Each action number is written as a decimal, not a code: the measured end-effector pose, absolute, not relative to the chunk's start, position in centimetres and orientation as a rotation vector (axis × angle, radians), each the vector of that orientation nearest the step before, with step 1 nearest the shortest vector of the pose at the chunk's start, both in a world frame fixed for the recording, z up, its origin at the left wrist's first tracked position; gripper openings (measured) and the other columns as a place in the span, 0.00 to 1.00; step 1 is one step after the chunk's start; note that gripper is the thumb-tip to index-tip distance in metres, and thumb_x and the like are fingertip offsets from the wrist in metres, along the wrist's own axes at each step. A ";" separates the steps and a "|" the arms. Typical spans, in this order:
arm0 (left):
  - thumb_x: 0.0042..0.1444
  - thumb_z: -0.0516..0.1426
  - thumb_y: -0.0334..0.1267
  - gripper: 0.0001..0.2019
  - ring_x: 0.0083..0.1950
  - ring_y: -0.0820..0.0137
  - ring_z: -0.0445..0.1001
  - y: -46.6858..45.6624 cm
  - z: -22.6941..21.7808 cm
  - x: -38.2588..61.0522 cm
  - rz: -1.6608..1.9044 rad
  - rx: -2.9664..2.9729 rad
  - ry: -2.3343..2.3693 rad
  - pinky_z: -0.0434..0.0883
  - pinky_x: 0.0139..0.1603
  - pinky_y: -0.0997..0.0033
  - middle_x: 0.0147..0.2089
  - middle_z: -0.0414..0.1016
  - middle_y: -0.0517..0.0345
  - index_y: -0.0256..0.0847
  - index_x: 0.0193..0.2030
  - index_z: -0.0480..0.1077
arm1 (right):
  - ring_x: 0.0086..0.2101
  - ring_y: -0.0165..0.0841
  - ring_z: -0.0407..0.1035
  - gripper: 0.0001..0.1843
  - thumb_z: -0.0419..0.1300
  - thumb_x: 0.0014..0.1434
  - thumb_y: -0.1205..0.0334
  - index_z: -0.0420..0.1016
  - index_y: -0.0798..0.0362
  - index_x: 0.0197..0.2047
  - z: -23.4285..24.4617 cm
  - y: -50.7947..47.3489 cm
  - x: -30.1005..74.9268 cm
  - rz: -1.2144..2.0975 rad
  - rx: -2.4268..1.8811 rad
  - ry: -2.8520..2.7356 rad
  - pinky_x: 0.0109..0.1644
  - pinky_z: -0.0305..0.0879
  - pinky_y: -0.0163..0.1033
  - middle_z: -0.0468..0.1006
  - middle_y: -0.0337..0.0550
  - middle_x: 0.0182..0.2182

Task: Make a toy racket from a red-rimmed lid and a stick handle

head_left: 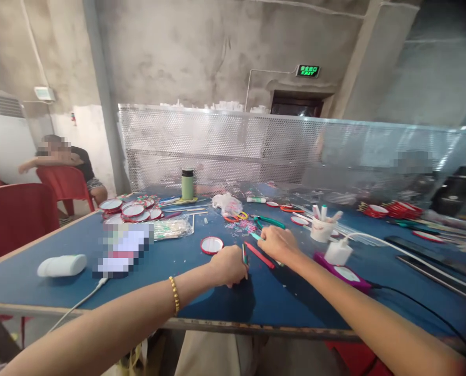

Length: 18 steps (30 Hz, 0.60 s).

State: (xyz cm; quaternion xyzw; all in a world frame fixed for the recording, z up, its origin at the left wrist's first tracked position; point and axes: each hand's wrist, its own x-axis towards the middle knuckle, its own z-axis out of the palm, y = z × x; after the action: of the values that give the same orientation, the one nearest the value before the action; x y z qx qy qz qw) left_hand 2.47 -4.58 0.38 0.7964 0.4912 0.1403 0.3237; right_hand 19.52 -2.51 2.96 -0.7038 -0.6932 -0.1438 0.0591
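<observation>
My left hand (228,265), a gold bead bracelet on its wrist, is closed round a thin, upright, pen-like stick (244,254); its exact kind is too small to tell. My right hand (280,243) reaches down to the table with fingers bent together at the end of a light teal pen (255,237). Between the hands lies a red pen (259,255), with a darker one beside it, partly under my right hand. Just beyond my left hand is a round white disc with a red rim (211,245). Small pink and white clips or rings (245,226) are scattered farther back.
Pliers with teal handles (270,222) lie behind my right hand. To the right stand a cup of markers (322,228) and a purple power strip (350,275). Leftward are a phone (125,249), a white bottle (62,266) and stacked discs (133,210). A mesh divider (217,141) backs the table.
</observation>
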 end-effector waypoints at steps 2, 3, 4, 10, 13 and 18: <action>0.47 0.57 0.28 0.11 0.13 0.72 0.65 -4.4 0.6 2.6 0.341 2.080 1.292 0.68 0.23 0.72 0.12 0.65 0.58 0.37 0.16 0.72 | 0.40 0.44 0.77 0.12 0.54 0.56 0.62 0.79 0.55 0.35 2.9 -2.3 19.5 -0.441 -2.166 -2.153 0.41 0.61 0.42 0.83 0.53 0.37; 0.47 0.57 0.28 0.11 0.14 0.71 0.66 -4.4 0.8 2.6 0.319 2.086 1.294 0.69 0.23 0.72 0.11 0.64 0.58 0.37 0.16 0.72 | 0.40 0.44 0.77 0.13 0.53 0.57 0.62 0.79 0.55 0.36 2.9 -2.3 19.4 -0.456 -2.168 -2.182 0.41 0.61 0.42 0.83 0.54 0.36; 0.47 0.56 0.28 0.12 0.14 0.70 0.66 -4.4 1.0 2.6 0.302 2.097 1.304 0.69 0.24 0.70 0.11 0.64 0.58 0.37 0.15 0.72 | 0.40 0.44 0.77 0.12 0.53 0.58 0.62 0.78 0.55 0.36 3.0 -2.3 19.4 -0.472 -2.171 -2.209 0.41 0.61 0.42 0.83 0.54 0.36; 0.46 0.56 0.26 0.13 0.15 0.67 0.68 -4.8 1.3 2.6 0.210 2.122 1.346 0.70 0.25 0.67 0.12 0.65 0.57 0.38 0.13 0.68 | 0.41 0.44 0.77 0.12 0.53 0.61 0.62 0.77 0.55 0.39 2.5 -2.6 19.3 -0.476 -2.203 -2.258 0.42 0.61 0.42 0.82 0.54 0.38; 0.48 0.56 0.28 0.14 0.14 0.68 0.67 -4.8 1.5 3.0 0.220 2.105 1.335 0.69 0.24 0.69 0.10 0.63 0.58 0.38 0.14 0.67 | 0.41 0.44 0.77 0.14 0.52 0.64 0.58 0.77 0.56 0.40 2.2 -2.6 19.4 -0.508 -2.182 -2.259 0.43 0.60 0.42 0.82 0.54 0.37; 0.56 0.57 0.39 0.22 0.13 0.69 0.62 -4.7 4.4 0.3 0.333 2.002 1.313 0.63 0.20 0.70 0.11 0.63 0.56 0.40 0.11 0.63 | 0.36 0.40 0.76 0.13 0.53 0.65 0.56 0.77 0.52 0.37 4.1 -5.5 19.9 -0.696 -1.917 -2.145 0.41 0.60 0.40 0.82 0.49 0.34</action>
State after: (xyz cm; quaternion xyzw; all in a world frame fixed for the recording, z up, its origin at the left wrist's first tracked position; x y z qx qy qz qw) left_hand 0.32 -4.70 4.38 0.7745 0.5081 0.1289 0.3540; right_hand 19.86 -5.53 4.12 -0.6449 -0.7217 -0.2343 0.0907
